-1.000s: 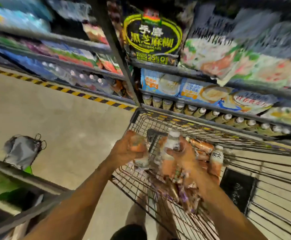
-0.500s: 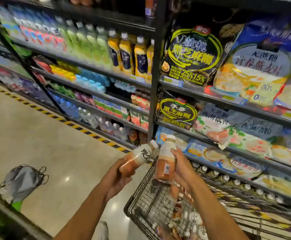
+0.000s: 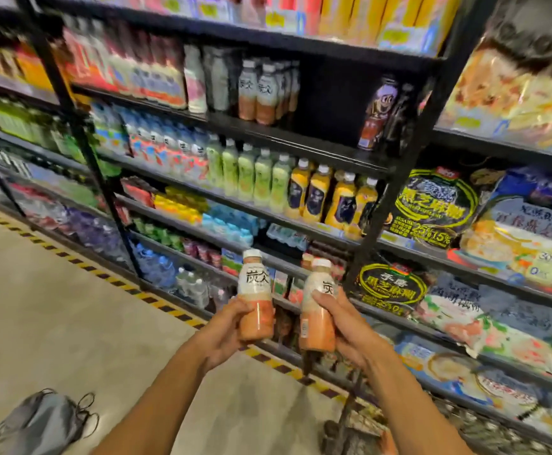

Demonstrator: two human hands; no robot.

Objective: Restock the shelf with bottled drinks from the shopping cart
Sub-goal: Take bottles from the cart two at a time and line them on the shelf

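Note:
My left hand [image 3: 227,326] grips an upright orange-and-white bottle [image 3: 255,292] with a white cap. My right hand [image 3: 340,318] holds a second bottle of the same drink [image 3: 317,311], tilted slightly. Both bottles are raised in front of the black drinks shelf [image 3: 301,139]. Matching bottles [image 3: 258,91] stand on an upper shelf level, with a dark gap to their right. The wire shopping cart [image 3: 350,425] shows only as a corner at the bottom, under my right forearm.
Lower shelf levels hold green [image 3: 251,175] and yellow bottles [image 3: 320,195] and water bottles. Snack bags [image 3: 429,205] fill the unit to the right. A grey drawstring bag [image 3: 35,421] lies on the floor bottom left. Yellow-black tape [image 3: 156,300] marks the floor along the shelf base.
Both hands lifted a bottle each out of the cart and raised them toward the shelf. The left bottle went from tilted to upright. My view swung up from the cart to the drinks shelf.

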